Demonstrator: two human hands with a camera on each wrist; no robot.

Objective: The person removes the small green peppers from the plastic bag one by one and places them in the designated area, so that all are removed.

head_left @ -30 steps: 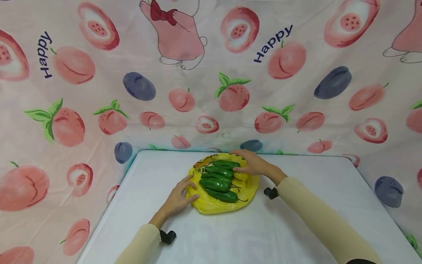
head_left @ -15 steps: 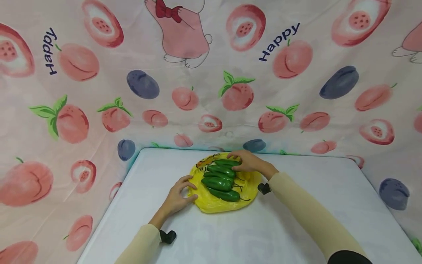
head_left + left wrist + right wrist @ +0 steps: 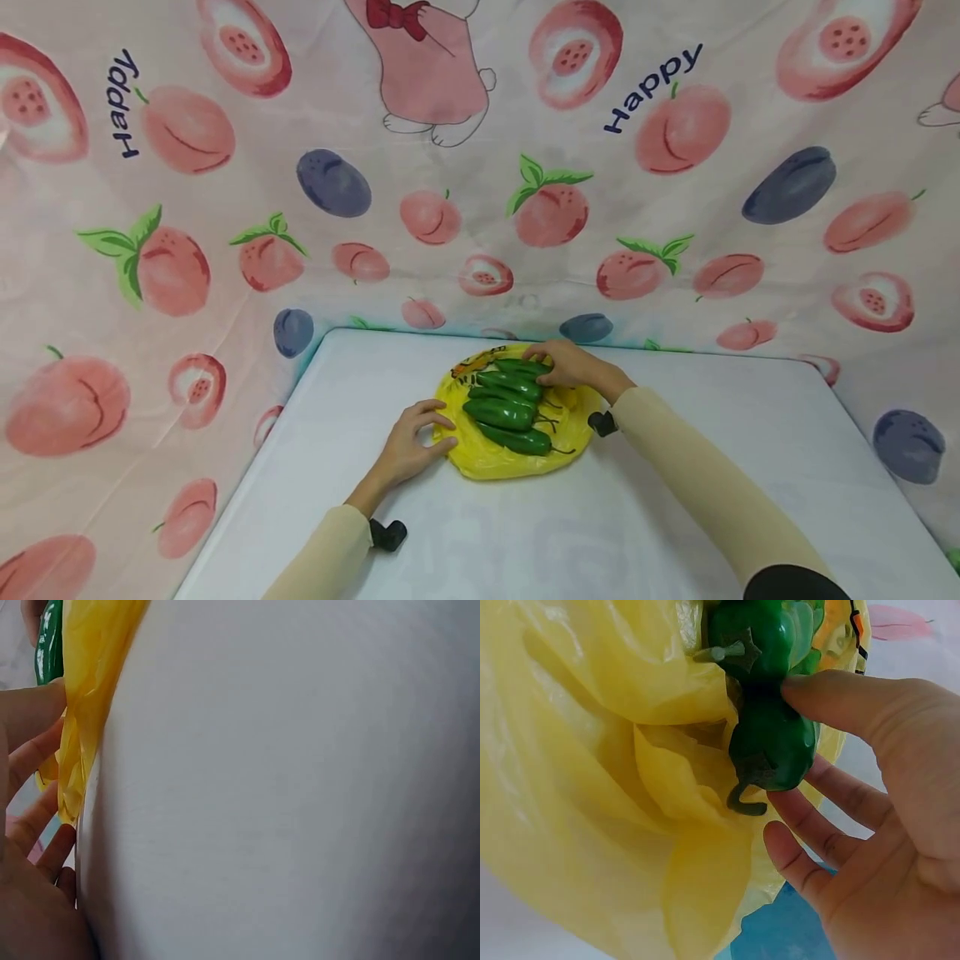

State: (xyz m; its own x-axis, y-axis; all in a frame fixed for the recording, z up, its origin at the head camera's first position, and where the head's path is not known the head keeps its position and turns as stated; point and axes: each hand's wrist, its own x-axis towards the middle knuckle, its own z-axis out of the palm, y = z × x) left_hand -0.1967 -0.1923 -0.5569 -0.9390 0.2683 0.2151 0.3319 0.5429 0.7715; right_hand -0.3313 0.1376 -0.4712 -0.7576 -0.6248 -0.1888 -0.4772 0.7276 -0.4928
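Several long green peppers (image 3: 501, 413) lie side by side on a flattened yellow plastic bag (image 3: 495, 467). My right hand (image 3: 576, 365) is over the stem end of the farthest pepper (image 3: 517, 364). Close up in the right wrist view, its thumb lies against one side of that green pepper (image 3: 771, 739) and its fingertips meet the other side, while the curled stem stays exposed. At the bag's left edge my left hand (image 3: 411, 443) rests with loosely spread fingers. In the left wrist view its thumb and fingertips touch the thin yellow bag (image 3: 94, 667).
The white table (image 3: 465, 542) carries the bag near its far edge. Behind it hangs a cloth (image 3: 480, 108) printed with peaches and plums. Black wrist mounts (image 3: 387, 535) are strapped at both sleeves.
My right hand has moved in from the bag's far right edge and its fingers have closed on the farthest pepper. The left hand stays at the bag's edge. The head view has tilted slightly.
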